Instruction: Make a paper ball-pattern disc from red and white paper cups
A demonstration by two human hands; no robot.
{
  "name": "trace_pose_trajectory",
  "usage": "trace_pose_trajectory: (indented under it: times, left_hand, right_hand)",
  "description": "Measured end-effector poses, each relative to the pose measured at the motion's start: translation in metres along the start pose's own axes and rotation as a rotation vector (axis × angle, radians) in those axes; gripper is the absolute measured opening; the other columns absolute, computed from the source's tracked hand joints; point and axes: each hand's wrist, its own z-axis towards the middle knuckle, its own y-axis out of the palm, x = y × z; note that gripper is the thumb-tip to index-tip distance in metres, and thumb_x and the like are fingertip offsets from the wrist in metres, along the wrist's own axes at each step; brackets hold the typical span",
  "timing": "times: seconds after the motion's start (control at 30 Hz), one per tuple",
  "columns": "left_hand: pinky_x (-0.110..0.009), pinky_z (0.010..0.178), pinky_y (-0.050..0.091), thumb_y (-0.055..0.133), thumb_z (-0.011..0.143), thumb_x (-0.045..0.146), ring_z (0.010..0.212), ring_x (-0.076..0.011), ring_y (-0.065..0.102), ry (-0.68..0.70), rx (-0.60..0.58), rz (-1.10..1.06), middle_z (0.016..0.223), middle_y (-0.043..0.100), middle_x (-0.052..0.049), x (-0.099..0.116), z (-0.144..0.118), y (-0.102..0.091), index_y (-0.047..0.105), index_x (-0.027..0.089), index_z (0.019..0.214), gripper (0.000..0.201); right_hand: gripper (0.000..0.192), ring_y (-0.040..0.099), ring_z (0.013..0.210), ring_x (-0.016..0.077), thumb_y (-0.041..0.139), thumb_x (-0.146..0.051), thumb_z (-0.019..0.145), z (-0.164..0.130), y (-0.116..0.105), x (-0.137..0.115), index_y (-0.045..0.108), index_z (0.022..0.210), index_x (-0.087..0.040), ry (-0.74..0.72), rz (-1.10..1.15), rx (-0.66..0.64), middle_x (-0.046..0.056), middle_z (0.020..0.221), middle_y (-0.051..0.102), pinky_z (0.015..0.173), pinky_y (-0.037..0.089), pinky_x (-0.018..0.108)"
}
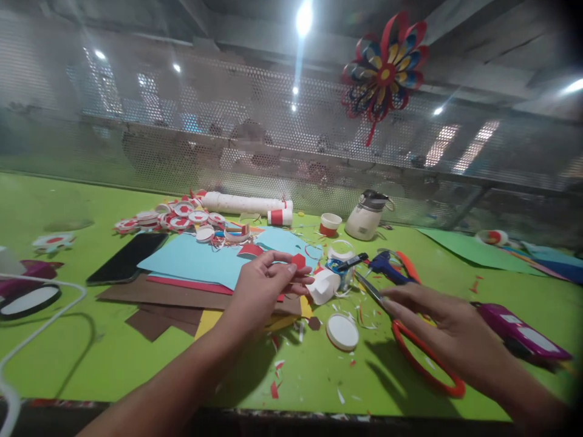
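Two hands are working over the green table (91,358). We are pinching a small red paper piece (298,261) between the thumb and fingertips of our left hand (262,288), holding it just above the stacked coloured paper sheets (195,261). Our right hand (437,321) is lying flat, fingers stretched out and gripping nothing, resting over the red-handled scissors (410,352), whose blades are pointing toward the white glue bottle (325,285). A white lid (342,332) is sitting on the table between our hands, among paper scraps. A black phone (127,258) is lying left of the sheets, and red-and-white paper discs (173,218) are piling up behind it, beside a white tube (246,203). A paper pinwheel flower (387,70) is hanging on the mesh screen (136,139).
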Motion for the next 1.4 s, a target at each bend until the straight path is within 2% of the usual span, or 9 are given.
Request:
trace_pose_trajectory:
  times: [0.1, 0.17, 0.27, 0.37, 0.57, 0.77, 0.9, 1.07, 1.4]
  left_hand:
    - [-0.028, 0.062, 0.056, 0.067, 0.076, 0.018, 0.066, -0.0179, 0.071, 0.003, -0.016, 0.052, 0.073, 0.074, -0.009, -0.002, -0.001, 0.003, 0.057, 0.012, 0.085, 0.014]
    - [-0.027, 0.061, 0.056, 0.067, 0.075, 0.017, 0.063, -0.0168, 0.070, -0.003, -0.043, 0.083, 0.071, 0.074, -0.008, -0.003, -0.002, 0.004, 0.059, 0.011, 0.086, 0.015]
    - [-0.027, 0.062, 0.055, 0.066, 0.074, 0.017, 0.059, -0.0149, 0.068, -0.032, -0.085, 0.112, 0.068, 0.073, -0.007, -0.003, -0.003, 0.005, 0.061, 0.010, 0.089, 0.017]
    - [-0.028, 0.063, 0.055, 0.067, 0.073, 0.017, 0.057, -0.0140, 0.067, -0.083, -0.100, 0.117, 0.067, 0.072, -0.005, 0.000, -0.006, 0.006, 0.061, 0.010, 0.090, 0.019]
    - [-0.029, 0.062, 0.054, 0.069, 0.069, 0.015, 0.056, -0.0144, 0.066, -0.116, -0.115, 0.071, 0.067, 0.070, -0.005, 0.002, -0.008, 0.008, 0.063, 0.010, 0.089, 0.022]
    - [-0.028, 0.064, 0.052, 0.072, 0.062, 0.010, 0.064, -0.0156, 0.066, -0.120, -0.148, 0.083, 0.071, 0.070, -0.004, -0.005, -0.005, 0.004, 0.062, 0.013, 0.095, 0.034]
    - [-0.028, 0.067, 0.051, 0.074, 0.065, 0.019, 0.070, -0.0150, 0.064, -0.020, -0.125, 0.228, 0.073, 0.067, -0.002, -0.011, -0.003, 0.003, 0.063, 0.016, 0.095, 0.032]
    - [-0.024, 0.062, 0.051, 0.074, 0.068, 0.024, 0.068, -0.0130, 0.061, 0.108, -0.099, 0.374, 0.075, 0.066, -0.001, -0.012, -0.003, 0.005, 0.067, 0.017, 0.092, 0.026]
    - [-0.028, 0.067, 0.055, 0.076, 0.066, 0.025, 0.065, -0.0144, 0.065, 0.022, -0.051, 0.211, 0.073, 0.072, -0.003, -0.012, -0.004, 0.007, 0.071, 0.016, 0.087, 0.023]
  right_hand:
    - [0.025, 0.063, 0.076, 0.0187, 0.056, -0.042, 0.086, 0.024, 0.010, -0.045, 0.070, 0.087, -0.021, -0.044, 0.272, -0.074, 0.005, 0.085, 0.071, 0.067, 0.048, 0.029]
    - [0.025, 0.058, 0.067, 0.0152, 0.056, -0.039, 0.086, 0.041, 0.022, -0.059, 0.069, 0.083, -0.018, -0.042, 0.430, -0.101, 0.004, 0.078, 0.067, 0.062, 0.045, 0.028]
    - [0.024, 0.053, 0.060, 0.0122, 0.059, -0.038, 0.084, 0.055, 0.040, -0.062, 0.066, 0.079, -0.015, 0.019, 0.632, -0.195, 0.003, 0.071, 0.063, 0.057, 0.043, 0.027]
    - [0.024, 0.049, 0.055, 0.0094, 0.063, -0.037, 0.081, 0.057, 0.052, -0.058, 0.064, 0.074, -0.014, 0.092, 0.832, -0.295, 0.000, 0.065, 0.060, 0.054, 0.041, 0.025]
    - [0.020, 0.049, 0.054, 0.0092, 0.067, -0.034, 0.080, 0.049, 0.062, -0.051, 0.065, 0.073, -0.015, 0.164, 1.058, -0.311, 0.000, 0.064, 0.060, 0.052, 0.041, 0.024]
    - [0.020, 0.049, 0.055, 0.0098, 0.068, -0.035, 0.079, 0.047, 0.071, -0.046, 0.068, 0.078, -0.015, 0.186, 1.171, -0.237, -0.001, 0.063, 0.058, 0.052, 0.041, 0.025]
    - [0.017, 0.050, 0.057, 0.0103, 0.069, -0.033, 0.079, 0.044, 0.074, -0.047, 0.066, 0.076, -0.016, 0.231, 1.248, -0.231, -0.001, 0.064, 0.058, 0.051, 0.041, 0.024]
    - [0.017, 0.049, 0.057, 0.0097, 0.069, -0.033, 0.079, 0.041, 0.077, -0.051, 0.067, 0.077, -0.016, 0.254, 1.254, -0.191, -0.001, 0.063, 0.058, 0.054, 0.039, 0.024]
    - [0.018, 0.047, 0.056, 0.0103, 0.067, -0.035, 0.080, 0.039, 0.077, -0.053, 0.065, 0.074, -0.017, 0.229, 1.229, -0.179, -0.002, 0.062, 0.055, 0.051, 0.041, 0.024]
